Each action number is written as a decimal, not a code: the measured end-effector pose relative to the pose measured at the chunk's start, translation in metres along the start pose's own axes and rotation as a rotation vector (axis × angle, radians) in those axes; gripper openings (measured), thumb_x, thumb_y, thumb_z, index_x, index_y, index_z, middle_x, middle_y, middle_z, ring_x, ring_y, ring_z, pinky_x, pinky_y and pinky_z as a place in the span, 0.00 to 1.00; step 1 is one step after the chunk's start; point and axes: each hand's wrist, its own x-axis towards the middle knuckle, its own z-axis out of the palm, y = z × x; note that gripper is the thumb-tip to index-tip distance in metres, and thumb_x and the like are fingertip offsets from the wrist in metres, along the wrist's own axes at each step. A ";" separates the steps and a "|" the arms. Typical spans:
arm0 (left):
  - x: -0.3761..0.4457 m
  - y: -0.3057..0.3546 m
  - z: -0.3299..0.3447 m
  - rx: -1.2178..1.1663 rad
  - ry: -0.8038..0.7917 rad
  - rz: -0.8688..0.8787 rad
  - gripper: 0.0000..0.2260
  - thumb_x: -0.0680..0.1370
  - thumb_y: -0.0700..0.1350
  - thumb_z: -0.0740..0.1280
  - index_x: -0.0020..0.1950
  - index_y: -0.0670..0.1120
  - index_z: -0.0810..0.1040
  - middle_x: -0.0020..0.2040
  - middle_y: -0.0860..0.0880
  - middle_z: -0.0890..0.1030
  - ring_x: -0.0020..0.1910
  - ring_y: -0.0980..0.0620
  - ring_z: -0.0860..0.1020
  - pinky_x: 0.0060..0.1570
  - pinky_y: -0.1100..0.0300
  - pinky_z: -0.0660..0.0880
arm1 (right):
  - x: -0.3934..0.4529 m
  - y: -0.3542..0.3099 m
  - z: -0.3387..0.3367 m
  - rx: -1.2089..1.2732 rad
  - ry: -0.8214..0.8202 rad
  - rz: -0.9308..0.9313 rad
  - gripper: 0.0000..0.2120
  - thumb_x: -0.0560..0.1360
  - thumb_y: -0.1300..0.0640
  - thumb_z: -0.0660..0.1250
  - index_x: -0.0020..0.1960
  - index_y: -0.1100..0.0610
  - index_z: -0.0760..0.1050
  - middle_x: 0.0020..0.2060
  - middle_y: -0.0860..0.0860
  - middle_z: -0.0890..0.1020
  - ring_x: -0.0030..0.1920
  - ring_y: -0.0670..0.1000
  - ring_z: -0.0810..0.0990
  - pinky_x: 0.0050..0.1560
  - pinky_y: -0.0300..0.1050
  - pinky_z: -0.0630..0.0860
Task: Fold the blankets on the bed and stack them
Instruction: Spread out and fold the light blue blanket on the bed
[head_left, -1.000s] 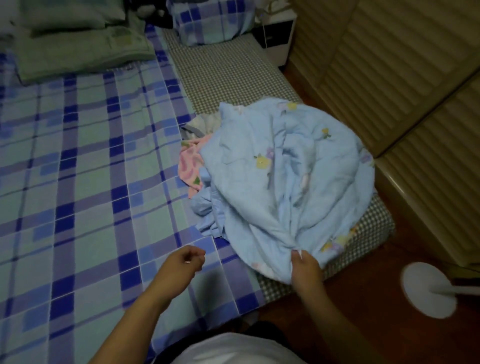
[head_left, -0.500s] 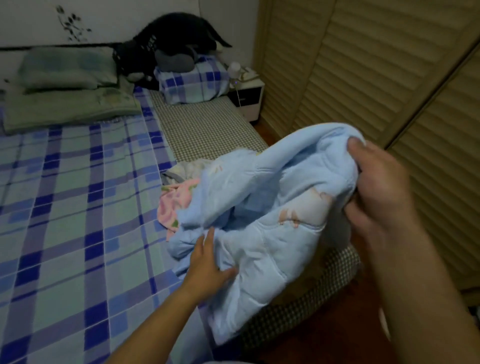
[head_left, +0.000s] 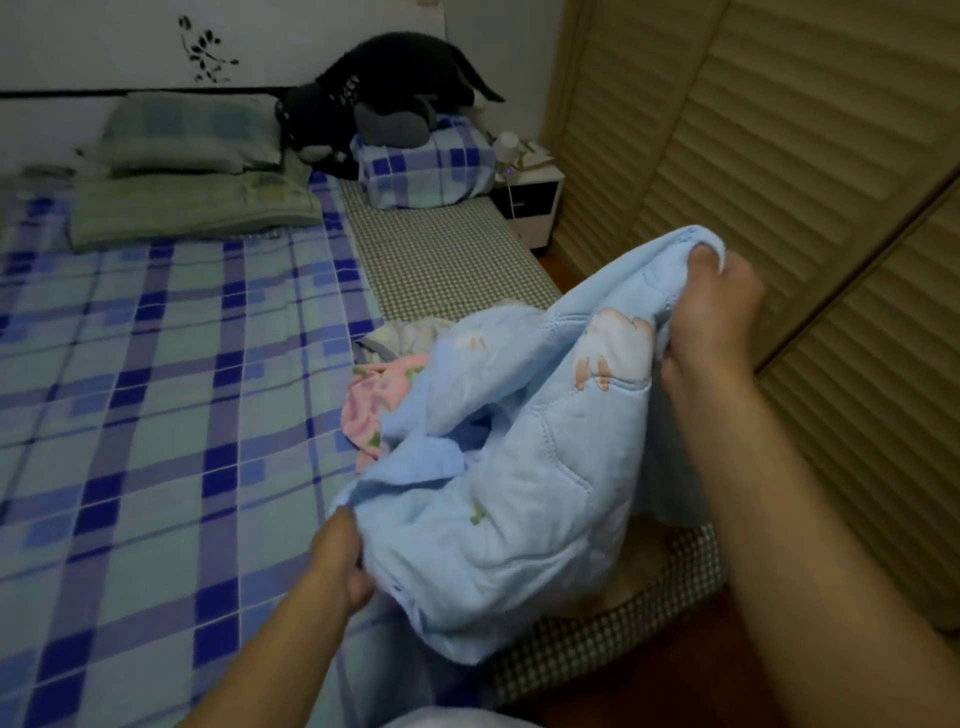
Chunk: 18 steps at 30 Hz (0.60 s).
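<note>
Nearest the wearer, the light blue blanket is gripped at its lower left edge by the left hand, whose fingers are curled into the cloth just above the near edge of the bed; the grip looks meant to find and pull out a corner so the bundle can be opened. Higher and to the right of the bed, beyond its side edge, an upper fold of the same blanket is pinched in the right hand, thumb over the cloth, so that the weight is lifted and the bunched middle hangs between the two grips. The blanket is judged to be still crumpled, not yet spread for a first fold. Just behind it, on the bed's right side, a pink blanket and a pale cloth lie in a heap, awaiting their turn. At the far end of the bed, green pillows, a plaid bundle and a black plush toy are left against the headboard.
</note>
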 end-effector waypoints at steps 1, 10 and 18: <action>0.003 0.011 -0.016 -0.043 0.035 0.030 0.17 0.79 0.52 0.63 0.62 0.44 0.80 0.54 0.40 0.85 0.53 0.37 0.82 0.52 0.36 0.78 | 0.010 0.024 0.006 -0.154 -0.002 -0.036 0.11 0.81 0.57 0.59 0.52 0.59 0.79 0.46 0.52 0.83 0.47 0.50 0.83 0.48 0.43 0.80; -0.037 -0.001 -0.137 -0.181 0.312 -0.040 0.16 0.80 0.41 0.63 0.68 0.42 0.76 0.61 0.40 0.81 0.59 0.38 0.80 0.47 0.43 0.80 | -0.144 0.197 -0.003 -0.831 -0.554 0.108 0.13 0.78 0.62 0.63 0.62 0.58 0.76 0.59 0.59 0.79 0.61 0.60 0.77 0.59 0.44 0.70; -0.089 -0.004 -0.063 0.222 -0.092 -0.063 0.11 0.79 0.39 0.61 0.56 0.38 0.79 0.45 0.38 0.85 0.40 0.44 0.84 0.45 0.54 0.81 | -0.257 0.254 -0.024 -0.814 -1.412 0.304 0.48 0.63 0.37 0.71 0.78 0.45 0.56 0.71 0.45 0.65 0.72 0.47 0.65 0.71 0.45 0.67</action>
